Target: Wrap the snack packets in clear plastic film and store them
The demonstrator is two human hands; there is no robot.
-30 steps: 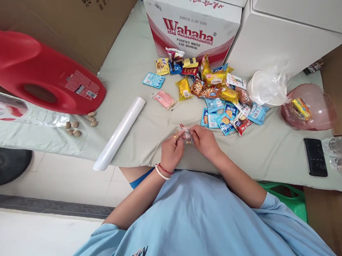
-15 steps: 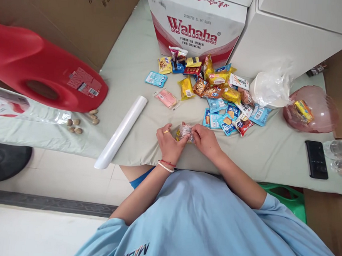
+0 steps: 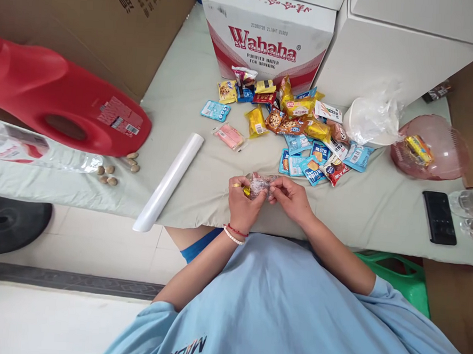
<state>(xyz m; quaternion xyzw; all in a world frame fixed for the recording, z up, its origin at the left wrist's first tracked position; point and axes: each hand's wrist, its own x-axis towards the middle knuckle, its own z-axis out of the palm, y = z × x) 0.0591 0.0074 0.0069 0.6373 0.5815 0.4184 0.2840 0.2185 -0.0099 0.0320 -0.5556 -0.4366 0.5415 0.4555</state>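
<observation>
Between my hands, near the table's front edge, is a small bundle in clear plastic wrap (image 3: 257, 186), with yellow and reddish-brown showing through. My left hand (image 3: 244, 203) is closed around its left side, the thumb lying across the front. With pinched fingertips, my right hand (image 3: 291, 198) grips the wrap at the bundle's right. What exactly lies inside the wrap I cannot make out. Beyond my hands spreads a pile of packaged snacks (image 3: 300, 107). A pink packet (image 3: 230, 136) lies apart from it, and a white roll of plastic film (image 3: 170, 181) rests slantwise to the left.
A red jug (image 3: 84, 109) lies at the left beside several nuts (image 3: 107, 175). Behind the snacks stands a Wahaha carton (image 3: 264, 40). On the right are a white tub (image 3: 370, 121) with a plastic bag, a pink bowl (image 3: 449, 147), a phone (image 3: 438, 217) and clear bottles (image 3: 471, 204).
Both hands have shifted slightly right with the bundle. My left fingers have curled in more closely around it, and my right fingertips now pinch the wrap at its right side.
</observation>
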